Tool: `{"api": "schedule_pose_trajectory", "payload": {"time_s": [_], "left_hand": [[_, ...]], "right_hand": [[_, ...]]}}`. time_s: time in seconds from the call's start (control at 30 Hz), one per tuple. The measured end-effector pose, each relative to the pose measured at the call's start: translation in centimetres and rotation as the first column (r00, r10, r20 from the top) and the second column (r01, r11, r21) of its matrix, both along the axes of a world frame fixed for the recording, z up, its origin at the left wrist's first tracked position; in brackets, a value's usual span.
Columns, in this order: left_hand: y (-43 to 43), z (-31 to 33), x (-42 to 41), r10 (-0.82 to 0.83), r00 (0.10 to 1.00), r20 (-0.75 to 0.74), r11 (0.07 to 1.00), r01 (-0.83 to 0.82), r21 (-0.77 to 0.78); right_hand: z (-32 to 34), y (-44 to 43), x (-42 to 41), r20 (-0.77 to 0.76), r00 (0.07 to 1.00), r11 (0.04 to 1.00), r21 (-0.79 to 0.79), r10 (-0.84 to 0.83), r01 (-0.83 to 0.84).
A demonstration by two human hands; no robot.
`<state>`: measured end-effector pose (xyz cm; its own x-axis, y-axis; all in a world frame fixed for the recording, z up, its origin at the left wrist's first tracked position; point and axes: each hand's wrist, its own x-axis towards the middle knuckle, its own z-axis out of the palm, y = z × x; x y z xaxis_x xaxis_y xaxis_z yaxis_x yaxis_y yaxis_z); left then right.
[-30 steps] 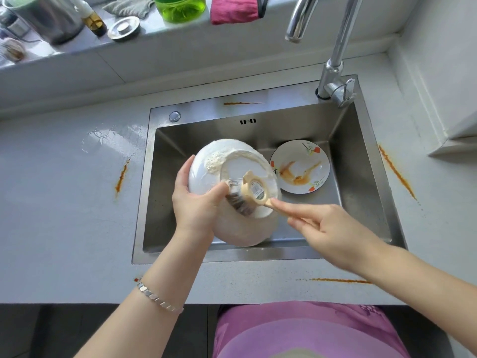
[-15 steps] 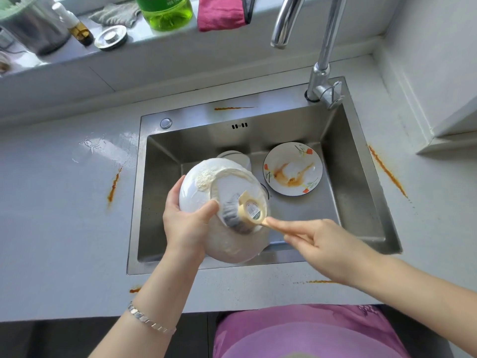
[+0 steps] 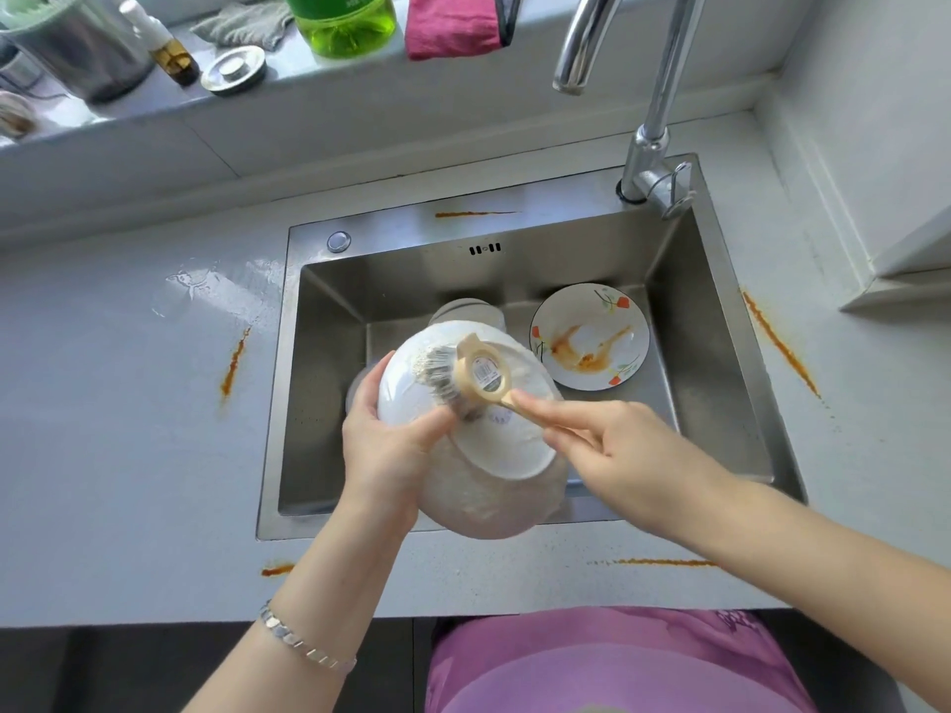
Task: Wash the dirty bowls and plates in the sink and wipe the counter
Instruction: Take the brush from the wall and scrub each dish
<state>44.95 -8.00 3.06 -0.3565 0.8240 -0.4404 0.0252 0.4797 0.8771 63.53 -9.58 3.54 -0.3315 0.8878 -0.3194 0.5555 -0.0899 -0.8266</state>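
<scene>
The white bowl (image 3: 509, 450) is up over the sink (image 3: 700, 352), turned so its underside and foot ring face you. Your left hand (image 3: 391, 445) grips it by the rim, thumb pressed on the outer wall and fingers wrapped round the far edge. Your right hand (image 3: 617, 455) is closed on the handle of the dish brush (image 3: 478, 373), forefinger laid along it, and the bristles sit against the upper part of the bowl's outside. Suds coat the lower half of the bowl, so you look to be midway through scrubbing this piece; it has not been rinsed.

On the sink floor to the right lies a flowered plate (image 3: 589, 337) smeared with orange-brown sauce, not yet washed. Just behind the bowl another pale dish (image 3: 465, 311) peeks out; you cannot tell from here whether it is clean.

The tap (image 3: 653, 136) shows no water running. The bench (image 3: 103, 429) carries orange streaks on the left (image 3: 234, 360), on the right (image 3: 779, 342) and along the front edge (image 3: 664, 562), plus a wet patch (image 3: 206, 285), so the wiping is all ahead of you. A pink cloth (image 3: 453, 23) and a green bottle (image 3: 345, 23) wait on the ledge behind.
</scene>
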Motion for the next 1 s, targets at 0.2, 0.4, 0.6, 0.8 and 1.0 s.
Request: {"api": "schedule_pose_trajectory", "payload": {"time_s": [0.2,0.4,0.6,0.8,1.0], "left_hand": [[0.0,0.0,-0.5,-0.125,0.987,-0.105,0.991,0.129,0.041],[-0.3,-0.1,-0.8,-0.186,0.969,-0.164,0.982,0.190,0.010],[-0.1,-0.6,-1.4,-0.177,0.972,-0.156,0.984,0.179,-0.002],[0.7,-0.5,-1.9,0.010,0.991,-0.134,0.999,-0.003,0.054],[1.4,-1.4,-1.8,0.193,0.979,-0.069,0.977,-0.185,0.104]], "right_hand": [[-0.6,1.2,0.7,0.047,0.999,1.000,0.022,-0.013,0.012],[-1.2,2.1,1.4,0.049,0.997,0.997,-0.038,-0.058,0.060],[-1.0,1.6,0.6,0.046,0.998,0.999,0.008,0.041,-0.042],[-4.1,1.1,2.2,0.050,0.995,0.977,-0.189,-0.089,0.097],[-3.2,-1.4,0.6,-0.056,0.998,0.978,-0.208,-0.025,0.013]]}}
